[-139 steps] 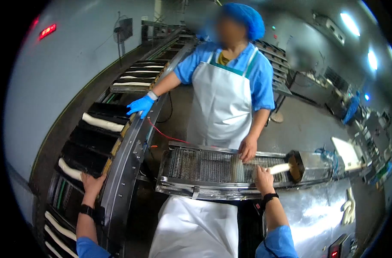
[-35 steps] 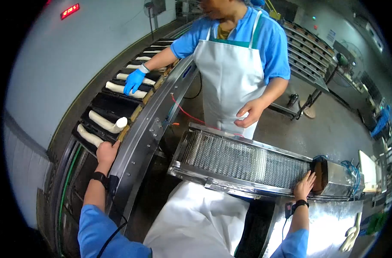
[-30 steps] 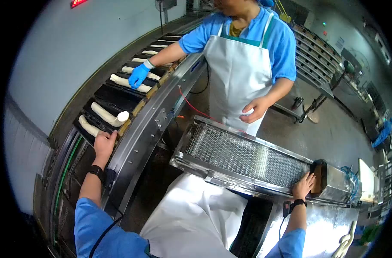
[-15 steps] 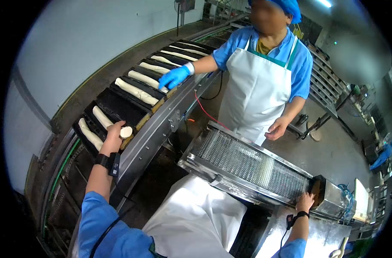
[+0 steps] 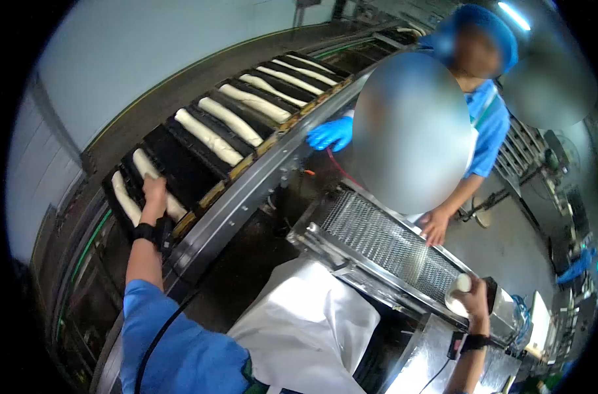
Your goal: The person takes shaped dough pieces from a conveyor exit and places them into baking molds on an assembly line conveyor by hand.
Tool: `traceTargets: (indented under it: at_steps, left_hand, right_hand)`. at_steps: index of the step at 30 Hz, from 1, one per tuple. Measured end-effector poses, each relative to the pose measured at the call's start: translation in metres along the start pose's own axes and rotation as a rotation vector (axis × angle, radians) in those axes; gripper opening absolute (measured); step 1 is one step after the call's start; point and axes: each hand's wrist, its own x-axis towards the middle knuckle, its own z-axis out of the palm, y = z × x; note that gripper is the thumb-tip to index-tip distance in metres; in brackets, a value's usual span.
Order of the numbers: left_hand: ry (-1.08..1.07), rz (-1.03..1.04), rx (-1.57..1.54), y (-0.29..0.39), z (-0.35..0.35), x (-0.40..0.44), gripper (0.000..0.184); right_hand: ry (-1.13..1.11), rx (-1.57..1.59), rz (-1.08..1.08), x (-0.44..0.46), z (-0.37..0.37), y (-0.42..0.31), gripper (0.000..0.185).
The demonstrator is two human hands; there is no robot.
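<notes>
My left hand (image 5: 155,194) lies on a pale dough roll (image 5: 145,164) in a black baking tray on the line, its fingers closed over the roll's middle. Beside it, to the left, another dough roll (image 5: 125,197) rests in its own slot. My right hand (image 5: 475,299) is at the lower right end of the mesh conveyor (image 5: 384,243), closed round a dough roll (image 5: 458,303) with a pale round end showing. Part of that roll is hidden by my fingers.
Several more dough rolls (image 5: 207,136) lie in black trays (image 5: 180,164) along the metal rail (image 5: 246,203). Across the mesh conveyor stands a co-worker, with one blue-gloved hand (image 5: 332,134) near the rail and a bare hand (image 5: 435,226) at the conveyor's edge.
My left hand has moved from the near end of the roll to its middle, and the roll now lies along its slot. My right hand now holds dough. The co-worker's gloved hand has left the trays.
</notes>
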Motion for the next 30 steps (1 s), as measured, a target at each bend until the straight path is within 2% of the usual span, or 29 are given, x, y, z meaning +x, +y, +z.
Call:
traceTargets:
  at_steps: [1,2,3,4,5,9,10,11,12,13,15,17,19,20,21,22,24,27,29,30]
  left_hand:
    - [0.012,-0.015,-0.024,0.011,-0.007,-0.008,0.07]
    - [0.072,-0.051,0.11,0.044,-0.014,-0.03,0.072]
    - [0.075,0.017,0.062,0.062,-0.024,-0.044,0.074]
    - [0.074,0.084,0.015,0.081,-0.033,-0.058,0.076]
    - [0.022,0.159,-0.174,0.09,-0.035,-0.065,0.076]
    - [-0.198,-0.079,-0.613,0.126,-0.044,-0.103,0.074]
    - [-0.284,-0.118,-0.697,0.122,-0.039,-0.1,0.083]
    - [-0.276,-0.119,-0.697,0.118,-0.033,-0.098,0.083]
    - [-0.295,-0.207,-0.787,0.115,-0.028,-0.095,0.087]
    - [-0.317,-0.295,-0.876,0.113,-0.025,-0.09,0.091]
    - [-0.328,-0.34,-0.914,0.106,-0.021,-0.083,0.093]
    - [-0.38,-0.346,-0.732,0.104,-0.02,-0.085,0.093]
    - [-0.454,-0.231,-0.657,0.076,-0.001,-0.051,0.093]
    - [-0.442,-0.24,-0.633,0.067,0.005,-0.049,0.094]
    - [-0.433,-0.249,-0.609,0.093,0.002,-0.078,0.096]
    - [-0.517,-0.327,-0.646,0.075,0.012,-0.062,0.101]
    - [-0.505,-0.291,-0.631,0.057,0.022,-0.044,0.101]
    - [-0.376,-0.213,-0.651,0.047,0.022,-0.013,0.091]
    - [-0.359,-0.073,-0.509,0.032,0.027,0.015,0.086]
    - [-0.315,0.056,-0.259,0.02,0.033,0.029,0.084]
  right_hand:
    - [-0.042,0.145,-0.03,-0.009,-0.004,-0.057,0.049]
    - [0.084,0.332,-0.053,-0.019,0.0,-0.097,0.057]
    - [0.221,0.526,-0.079,-0.028,0.005,-0.129,0.064]
    - [0.177,0.566,-0.183,-0.031,0.005,-0.159,0.067]
    - [0.135,0.607,-0.286,-0.033,0.005,-0.188,0.07]
    - [-0.145,0.919,-0.556,-0.047,0.06,-0.298,0.076]
    - [-0.401,0.999,-0.573,-0.045,0.08,-0.312,0.08]
    - [-0.615,1.051,-0.601,-0.045,0.098,-0.327,0.083]
    - [-0.831,1.081,-0.607,-0.044,0.115,-0.342,0.087]
    - [-0.995,1.093,-0.64,-0.045,0.127,-0.354,0.089]
    - [-1.149,0.999,-0.775,-0.03,0.138,-0.348,0.087]
    - [-1.072,1.05,-0.762,-0.023,0.148,-0.334,0.081]
    - [-0.83,1.073,-0.67,-0.008,0.15,-0.312,0.073]
    - [-0.729,1.041,-0.606,-0.001,0.152,-0.301,0.07]
    - [-0.627,1.007,-0.539,0.005,0.155,-0.29,0.067]
    - [-0.529,0.975,-0.498,0.01,0.159,-0.276,0.065]
    - [-0.481,0.935,-0.433,0.02,0.164,-0.247,0.061]
    - [-0.393,0.866,-0.31,0.025,0.164,-0.214,0.054]
    - [-0.348,0.839,-0.239,0.024,0.16,-0.191,0.051]
    - [-0.303,0.819,-0.198,0.024,0.157,-0.178,0.05]
